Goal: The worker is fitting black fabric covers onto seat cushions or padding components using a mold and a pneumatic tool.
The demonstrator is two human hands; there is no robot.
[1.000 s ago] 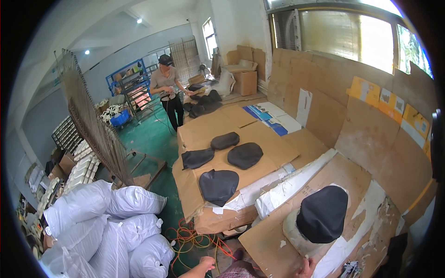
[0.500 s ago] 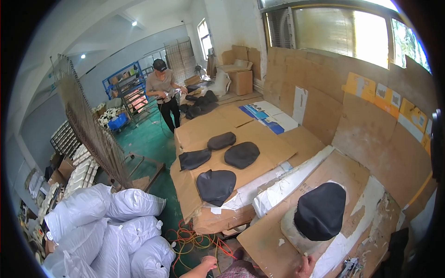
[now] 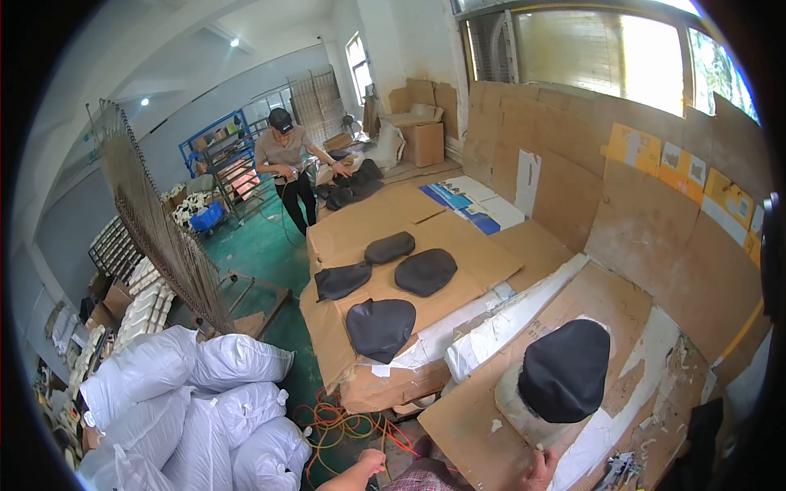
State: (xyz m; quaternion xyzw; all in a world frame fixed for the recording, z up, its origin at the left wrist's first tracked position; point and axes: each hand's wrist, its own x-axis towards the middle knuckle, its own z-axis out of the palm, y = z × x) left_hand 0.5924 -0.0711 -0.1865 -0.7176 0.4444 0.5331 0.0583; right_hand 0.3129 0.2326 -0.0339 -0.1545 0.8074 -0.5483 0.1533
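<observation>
My left hand (image 3: 371,463) sits at the bottom edge with its fingers curled in, just right of a tangle of orange cables (image 3: 344,425); nothing shows in it. My right hand (image 3: 541,470) rests at the near edge of a cardboard-topped table (image 3: 467,425), mostly cut off by the frame, and its grip is unclear. Just beyond it a black seat cover is pulled over a pale foam cushion (image 3: 565,370). Several more black seat covers (image 3: 381,327) lie on the far cardboard table (image 3: 483,258).
White stuffed sacks (image 3: 188,401) pile up at lower left beside a leaning wire grid (image 3: 164,237). Another person (image 3: 282,159) stands at the far end handling black covers. Cardboard sheets line the right wall (image 3: 655,213). The floor is green (image 3: 262,254).
My hands stay where they were at the bottom edge. The view shifts slightly. The far person leans toward the table with an arm reaching out.
</observation>
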